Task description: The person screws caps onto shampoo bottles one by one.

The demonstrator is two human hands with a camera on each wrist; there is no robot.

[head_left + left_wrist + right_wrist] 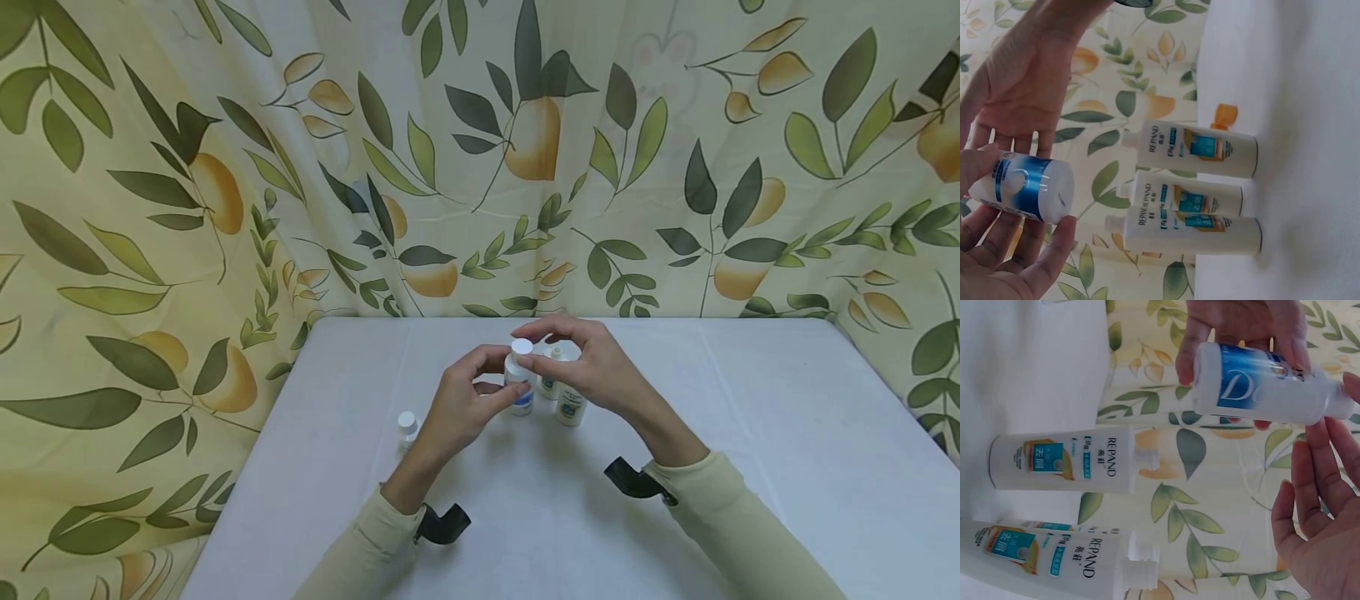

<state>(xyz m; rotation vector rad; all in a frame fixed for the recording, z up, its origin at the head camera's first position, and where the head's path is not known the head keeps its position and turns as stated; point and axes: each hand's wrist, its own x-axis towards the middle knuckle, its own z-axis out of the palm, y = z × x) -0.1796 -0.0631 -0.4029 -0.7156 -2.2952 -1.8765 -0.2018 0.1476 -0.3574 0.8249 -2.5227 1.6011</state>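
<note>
My left hand (472,404) grips a small white bottle (1019,187) with a blue label, its fingers and thumb round the body. The bottle is upright, raised above the table. At its top, my right hand (588,362) pinches the white cap (1338,401) between thumb and fingertips. Just beyond the hands stand three white REPAND bottles, one (1063,459) apart from an overlapping pair (1054,559). Their narrow necks show no caps. The right hand partly covers them in the head view.
Another white-capped bottle (407,427) stands left of my left forearm, partly hidden by it. A small orange piece (1225,115) lies beside the REPAND bottles. The white-covered table (787,400) ends at a leaf-patterned curtain (480,167). Dark camera mounts (442,525) jut from both wrists.
</note>
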